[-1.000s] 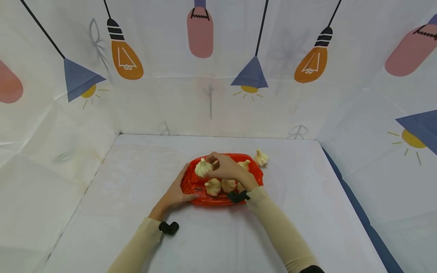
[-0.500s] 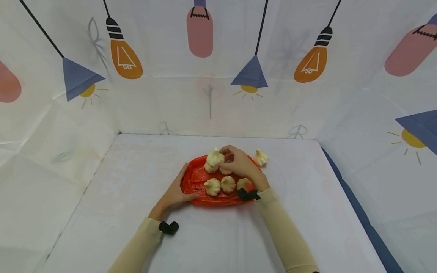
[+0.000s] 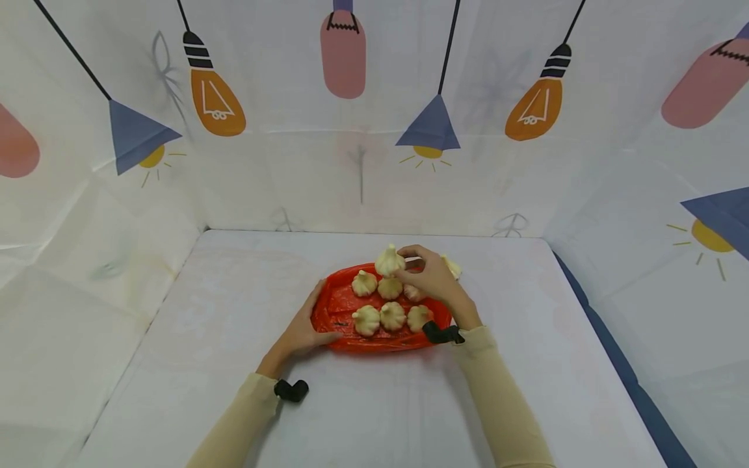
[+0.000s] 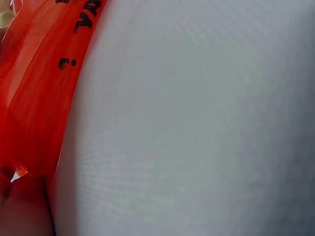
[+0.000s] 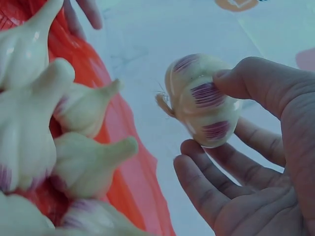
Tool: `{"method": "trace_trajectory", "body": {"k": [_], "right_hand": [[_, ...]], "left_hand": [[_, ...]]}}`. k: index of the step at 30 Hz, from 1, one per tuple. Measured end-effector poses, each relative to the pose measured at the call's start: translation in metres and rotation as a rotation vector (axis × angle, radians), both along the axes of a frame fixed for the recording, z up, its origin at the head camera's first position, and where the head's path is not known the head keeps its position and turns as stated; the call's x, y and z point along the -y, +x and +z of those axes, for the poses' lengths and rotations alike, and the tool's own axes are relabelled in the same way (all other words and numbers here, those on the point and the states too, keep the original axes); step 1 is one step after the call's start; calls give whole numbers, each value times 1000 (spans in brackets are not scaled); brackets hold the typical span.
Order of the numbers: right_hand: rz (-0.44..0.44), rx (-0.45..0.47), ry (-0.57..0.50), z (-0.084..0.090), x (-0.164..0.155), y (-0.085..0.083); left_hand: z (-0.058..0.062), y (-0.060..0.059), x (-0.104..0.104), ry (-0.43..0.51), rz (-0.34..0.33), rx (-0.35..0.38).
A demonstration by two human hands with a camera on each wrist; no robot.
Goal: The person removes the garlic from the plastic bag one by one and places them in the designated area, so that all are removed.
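White sheeting printed with lamps and bulbs walls in a pale tabletop [image 3: 234, 403], and near its middle lies a red crinkled plastic bag [image 3: 333, 312] with cream garlic bulbs resting on it.

Several things are hard to see. The left wrist view shows little beyond red plastic with black lettering [image 4: 34, 88] and blurred white table, with only a sliver of skin at the bottom corner. From the head view, another garlic bulb on the table [image 3: 453, 265] past the bag is mostly hidden behind the right hand [image 3: 430, 279]. The bulbs in the right wrist view are cut off at the left edge, blurred and oversized.

That right hand pinches a purple-streaked cream garlic bulb [image 5: 204, 101] between thumb and fingertips, the remaining fingers loosely spread beneath it; it hangs above the bag's far edge [image 3: 389, 260], clear of the six garlic bulbs on the bag [image 3: 392, 315].

The left hand [image 3: 301, 331] lies against the bag's near left edge, fingers extended along it and the thumb [image 3: 329, 337] laid on the plastic.
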State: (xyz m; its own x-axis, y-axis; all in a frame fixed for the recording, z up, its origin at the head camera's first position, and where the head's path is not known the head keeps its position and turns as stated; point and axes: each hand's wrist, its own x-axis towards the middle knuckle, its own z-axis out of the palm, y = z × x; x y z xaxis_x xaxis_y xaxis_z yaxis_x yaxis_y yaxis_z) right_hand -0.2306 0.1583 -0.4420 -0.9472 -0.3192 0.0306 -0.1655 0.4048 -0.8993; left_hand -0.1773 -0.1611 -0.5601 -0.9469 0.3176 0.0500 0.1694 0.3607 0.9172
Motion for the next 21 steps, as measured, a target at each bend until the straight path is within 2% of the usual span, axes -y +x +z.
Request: {"method": "trace_trajectory", "body": {"k": [9, 16, 21], "right_hand": [[-39, -6, -53, -1, -20, -3], [-69, -30, -47, 0, -31, -3], [-102, -16, -54, -3, -41, -2]], "left_hand": [[3, 1, -1, -4, 6, -6], [4, 2, -2, -5, 12, 16], [4, 2, -2, 0, 10, 12]]}}
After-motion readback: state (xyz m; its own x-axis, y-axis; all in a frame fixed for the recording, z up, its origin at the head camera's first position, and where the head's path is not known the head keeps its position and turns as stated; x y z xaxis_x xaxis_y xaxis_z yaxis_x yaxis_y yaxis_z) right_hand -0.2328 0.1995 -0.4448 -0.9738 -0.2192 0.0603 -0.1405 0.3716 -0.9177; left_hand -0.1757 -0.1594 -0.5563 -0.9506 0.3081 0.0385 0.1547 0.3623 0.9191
